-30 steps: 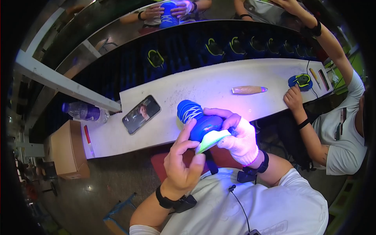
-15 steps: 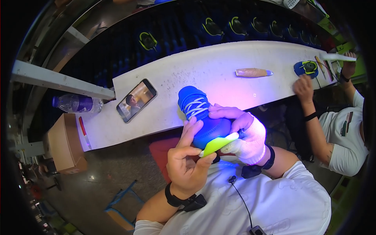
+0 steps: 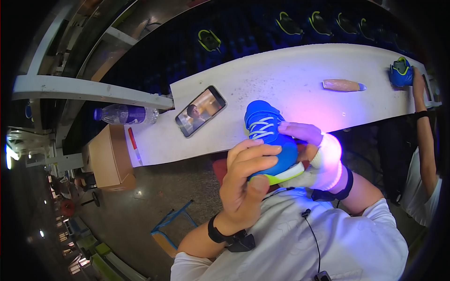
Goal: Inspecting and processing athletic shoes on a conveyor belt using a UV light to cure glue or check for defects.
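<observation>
A blue sneaker (image 3: 262, 122) with pale laces is between my hands, in front of the bench edge. Along the underside of its toe lies a sole (image 3: 287, 175), yellow-green at one end and white at the other. My left hand (image 3: 243, 180) is closed round the toe, its fingers over the upper and its thumb at the yellow-green end. On the other side my right hand (image 3: 323, 157), in a whitish glove with bare fingertips, grips the sneaker, forefinger beside the laces. My right palm and thumb are partly hidden behind the shoe and sole.
On the white bench (image 3: 290, 70) lie a phone (image 3: 200, 111), a red-handled knife (image 3: 134, 145) and a wooden-handled blade (image 3: 343, 85). A bottle (image 3: 124, 114) and cardboard box (image 3: 111, 159) are at the left. At right a co-worker's hand (image 3: 418, 84) touches another blue shoe (image 3: 401, 72).
My left hand has gone from pinching the sole's end to wrapping the toe, and the sole now sits closer against the shoe. The view has swung left. The co-worker's shoe has shifted along the bench.
</observation>
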Demonstrator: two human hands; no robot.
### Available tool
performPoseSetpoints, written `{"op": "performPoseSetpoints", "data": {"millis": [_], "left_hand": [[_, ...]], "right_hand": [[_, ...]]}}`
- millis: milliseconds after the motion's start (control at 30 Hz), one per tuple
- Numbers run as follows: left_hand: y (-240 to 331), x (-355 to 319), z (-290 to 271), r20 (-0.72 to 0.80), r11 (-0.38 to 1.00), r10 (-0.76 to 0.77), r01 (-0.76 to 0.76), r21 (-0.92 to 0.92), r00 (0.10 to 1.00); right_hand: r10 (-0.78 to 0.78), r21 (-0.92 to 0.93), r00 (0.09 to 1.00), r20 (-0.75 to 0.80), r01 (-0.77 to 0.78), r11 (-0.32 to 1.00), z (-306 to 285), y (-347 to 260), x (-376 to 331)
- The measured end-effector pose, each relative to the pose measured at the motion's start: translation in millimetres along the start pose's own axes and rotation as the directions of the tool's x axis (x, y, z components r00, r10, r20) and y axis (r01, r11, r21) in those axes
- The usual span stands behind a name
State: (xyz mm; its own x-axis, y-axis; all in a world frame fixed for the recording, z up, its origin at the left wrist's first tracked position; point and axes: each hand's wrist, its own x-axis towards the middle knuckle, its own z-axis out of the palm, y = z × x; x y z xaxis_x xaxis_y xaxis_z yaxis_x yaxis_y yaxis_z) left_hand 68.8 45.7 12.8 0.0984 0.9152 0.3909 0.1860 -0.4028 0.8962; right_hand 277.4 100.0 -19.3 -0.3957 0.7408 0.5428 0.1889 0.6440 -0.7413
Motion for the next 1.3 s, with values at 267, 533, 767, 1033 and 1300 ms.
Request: {"op": "performPoseSetpoints", "data": {"millis": [267, 533, 767, 1033, 1300], "left_hand": [[15.5, 3.0, -53.9, 0.125, 0.982, -0.186, 0.181, 0.050, 0.975], [1.0, 4.7, -51.0, 0.190, 0.932, -0.059, -0.015, 0.363, 0.980], [-13.1, -21.2, -61.8, 0.131, 0.949, -0.093, 0.048, 0.312, 0.987], [-20.1, -32.3, -81.7, 0.080, 0.927, -0.352, 0.336, 0.169, 0.932], [-13.8, -16.7, -64.5, 0.066, 0.505, -0.738, 0.484, 0.715, 0.672]], "right_hand": [[-0.199, -0.102, 0.978, 0.065, 0.205, 0.973, 22.7, 28.7, -7.5], [-0.276, -0.088, 0.944, 0.183, 0.296, 0.951, 26.9, 33.7, 3.1], [-0.172, -0.119, 0.968, 0.184, 0.195, 0.974, 28.1, 39.5, 6.1], [-0.102, -0.021, 0.978, 0.184, 0.108, 0.994, 62.7, 62.8, -4.6], [-0.214, -0.146, 0.972, 0.099, 0.227, 0.963, 81.5, 58.6, -15.4]]}}
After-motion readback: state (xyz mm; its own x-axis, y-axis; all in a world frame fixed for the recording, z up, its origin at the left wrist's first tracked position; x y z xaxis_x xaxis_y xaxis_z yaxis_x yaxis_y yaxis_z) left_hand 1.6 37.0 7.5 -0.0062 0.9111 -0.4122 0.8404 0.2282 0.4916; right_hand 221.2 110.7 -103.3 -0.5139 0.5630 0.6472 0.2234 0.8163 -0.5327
